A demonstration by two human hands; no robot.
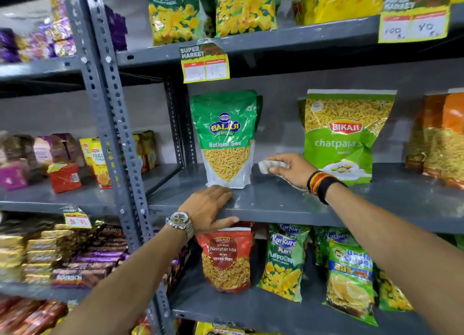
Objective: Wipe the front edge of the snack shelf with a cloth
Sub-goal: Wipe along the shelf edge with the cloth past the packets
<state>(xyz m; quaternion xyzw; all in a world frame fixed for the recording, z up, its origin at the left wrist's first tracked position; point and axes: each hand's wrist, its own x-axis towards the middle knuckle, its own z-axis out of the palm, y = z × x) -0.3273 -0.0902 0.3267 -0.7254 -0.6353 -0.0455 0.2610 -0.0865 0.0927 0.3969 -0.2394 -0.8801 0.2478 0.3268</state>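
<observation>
The grey metal snack shelf point(276, 204) runs across the middle of the view, its front edge point(288, 218) facing me. My right hand point(291, 170) presses a small pale cloth point(270, 164) flat on the shelf top, between a green Ratlami Sev bag point(226, 138) and a light green Bikaji bag point(344, 133). My left hand point(208, 209), with a watch on the wrist, rests on the shelf's front edge just below the Sev bag, fingers on top and thumb under the lip.
A perforated grey upright point(118, 133) stands left of my hands. Orange snack bags point(442, 138) sit at the far right. Below the shelf stand a red Navratan Mix bag point(227, 259) and Kurkure bags point(286, 259). Price tags point(206, 63) hang from the shelf above.
</observation>
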